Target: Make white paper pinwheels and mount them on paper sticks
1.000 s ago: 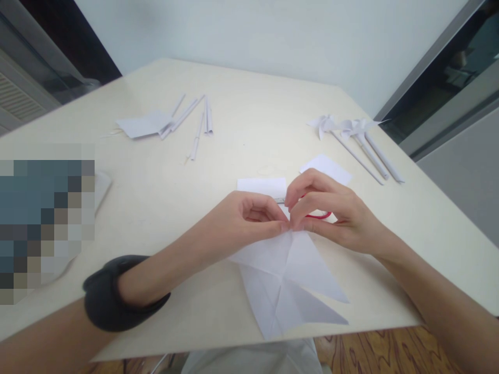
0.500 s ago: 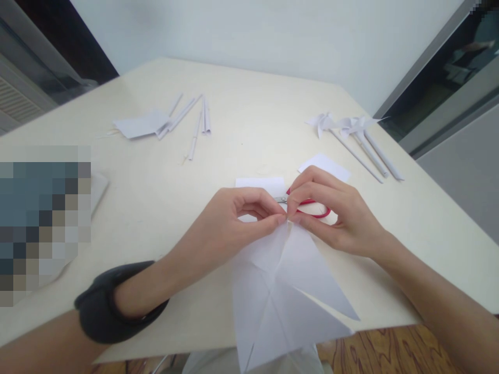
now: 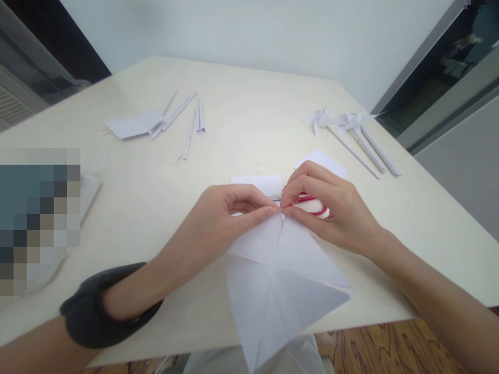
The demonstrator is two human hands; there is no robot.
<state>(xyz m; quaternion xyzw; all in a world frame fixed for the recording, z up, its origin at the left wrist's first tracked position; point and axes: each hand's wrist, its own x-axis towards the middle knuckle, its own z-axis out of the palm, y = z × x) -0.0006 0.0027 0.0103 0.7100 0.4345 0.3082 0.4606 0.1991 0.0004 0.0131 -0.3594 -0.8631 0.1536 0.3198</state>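
Observation:
A square of white paper (image 3: 273, 280), creased and slit along its diagonals, hangs over the table's front edge. My left hand (image 3: 230, 218) pinches its top corner, just left of the slit. On the other side of that slit, my right hand (image 3: 327, 208) pinches the paper too, the two sets of fingertips almost touching. Red-handled scissors (image 3: 317, 209) lie on the table right behind my fingers, partly hidden by the right hand. Beyond them are a white paper strip (image 3: 257, 183) and another white paper piece (image 3: 322, 162).
Paper pinwheels on rolled sticks (image 3: 356, 132) lie at the back right of the white table (image 3: 249, 114). Several rolled paper tubes (image 3: 189, 132) and a folded paper sheet (image 3: 132, 124) lie at the back left. A blurred-out object (image 3: 39, 218) sits at the left.
The view has shifted slightly, so the scene sits a little further left. The paper's lower right flaps have moved closer together and risen slightly; both hands keep their pinch.

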